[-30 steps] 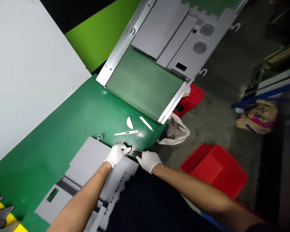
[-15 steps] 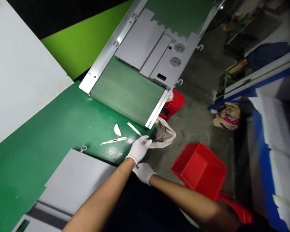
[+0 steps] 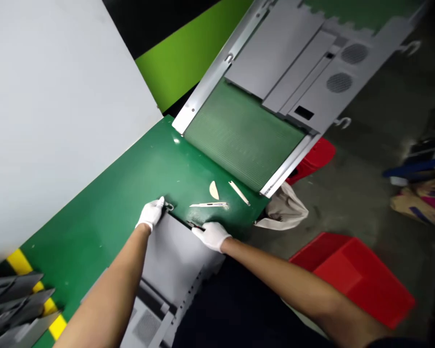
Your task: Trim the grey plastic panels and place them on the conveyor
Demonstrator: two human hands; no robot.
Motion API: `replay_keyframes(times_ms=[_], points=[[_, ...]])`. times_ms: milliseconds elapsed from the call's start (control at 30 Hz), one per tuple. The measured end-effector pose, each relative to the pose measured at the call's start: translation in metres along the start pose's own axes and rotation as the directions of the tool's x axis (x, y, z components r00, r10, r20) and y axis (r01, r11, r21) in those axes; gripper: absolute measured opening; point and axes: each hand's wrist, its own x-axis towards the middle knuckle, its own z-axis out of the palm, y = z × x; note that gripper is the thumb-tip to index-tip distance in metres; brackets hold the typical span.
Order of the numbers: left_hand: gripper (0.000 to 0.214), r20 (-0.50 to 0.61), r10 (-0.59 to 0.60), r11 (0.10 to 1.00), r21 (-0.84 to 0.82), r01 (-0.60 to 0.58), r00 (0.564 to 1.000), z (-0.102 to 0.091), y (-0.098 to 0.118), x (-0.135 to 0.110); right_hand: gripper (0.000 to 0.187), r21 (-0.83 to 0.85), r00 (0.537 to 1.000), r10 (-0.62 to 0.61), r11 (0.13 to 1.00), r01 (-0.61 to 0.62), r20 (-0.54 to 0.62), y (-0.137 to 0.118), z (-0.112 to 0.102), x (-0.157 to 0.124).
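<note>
I log a green-coated sheet-metal panel (image 3: 105,169) lying flat, with a grey plate (image 3: 177,256) along its near edge. Off that edge sit a red plastic crate (image 3: 351,275) and a cloth bag (image 3: 284,210). Since the previous view, the left hand (image 3: 150,214) has moved from beside the bag to the plate's corner, its fingers (image 3: 160,204) together at a metal hook (image 3: 169,207); I cannot tell whether they grip it. The right hand (image 3: 212,237) has its fingers (image 3: 199,230) clamped on a small dark tool (image 3: 194,225). Near it on the panel lie two white strips (image 3: 208,204) and a white half-round offcut (image 3: 214,190).

The gloves (image 3: 212,236) are white; the sheet (image 3: 112,193) is glossy green, with a paler ribbed stripe pattern (image 3: 242,135). The tub (image 3: 351,280) is bright red; the floor marking (image 3: 20,263) is yellow.
</note>
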Motion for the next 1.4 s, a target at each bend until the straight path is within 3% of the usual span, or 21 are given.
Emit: replay_keyframes(times_ms=[133,267,567,800,967,1033,1100,1200,1300,1400], points=[[0.061,0.037,0.011,0.974,-0.226,-0.002,0.999,-0.002,-0.009,0.001,0.072,-0.083,0.998,-0.035,0.996,0.039,0.054,-0.046,0.006,0.043],[0.062,0.061,0.001,0.946,-0.325,0.019,0.998,-0.004,-0.015,0.005,0.069,-0.099,0.995,-0.061,0.993,0.069,0.077,-0.065,0.009,0.068],[0.061,0.048,-0.024,0.920,-0.391,0.041,0.999,0.000,-0.023,0.008,0.075,-0.140,0.997,-0.050,0.988,0.058,0.062,-0.061,0.007,0.073],[0.058,0.036,-0.045,0.909,-0.414,0.056,0.998,-0.005,-0.017,0.006,0.068,-0.123,0.993,-0.080,0.988,0.089,0.082,-0.064,0.013,0.084],[0.059,0.051,0.024,0.871,-0.491,0.004,0.998,-0.010,-0.011,0.009,0.066,-0.217,0.991,-0.094,0.970,0.113,0.097,-0.075,0.010,0.088],[0.058,0.138,0.102,0.897,-0.441,-0.032,0.985,-0.010,-0.006,0.013,0.066,-0.237,0.988,-0.110,0.962,0.133,0.105,-0.077,0.010,0.086],[0.055,0.289,0.169,0.951,-0.297,-0.080,0.942,-0.008,-0.001,0.017,0.065,-0.253,0.987,-0.130,0.956,0.150,0.093,-0.078,0.011,0.083],[0.044,0.456,0.145,0.989,-0.064,-0.130,0.878,-0.004,0.009,0.026,0.063,-0.291,0.987,-0.153,0.943,0.161,0.051,-0.080,0.014,0.079],[0.037,0.419,0.051,0.995,0.057,-0.082,0.906,0.006,0.019,0.041,0.064,-0.310,0.989,-0.142,0.939,0.146,0.037,-0.082,0.015,0.076],[0.043,0.316,0.072,0.997,-0.019,-0.070,0.946,0.017,0.026,0.052,0.067,-0.314,0.985,-0.127,0.936,0.159,0.119,-0.084,0.013,0.075]])
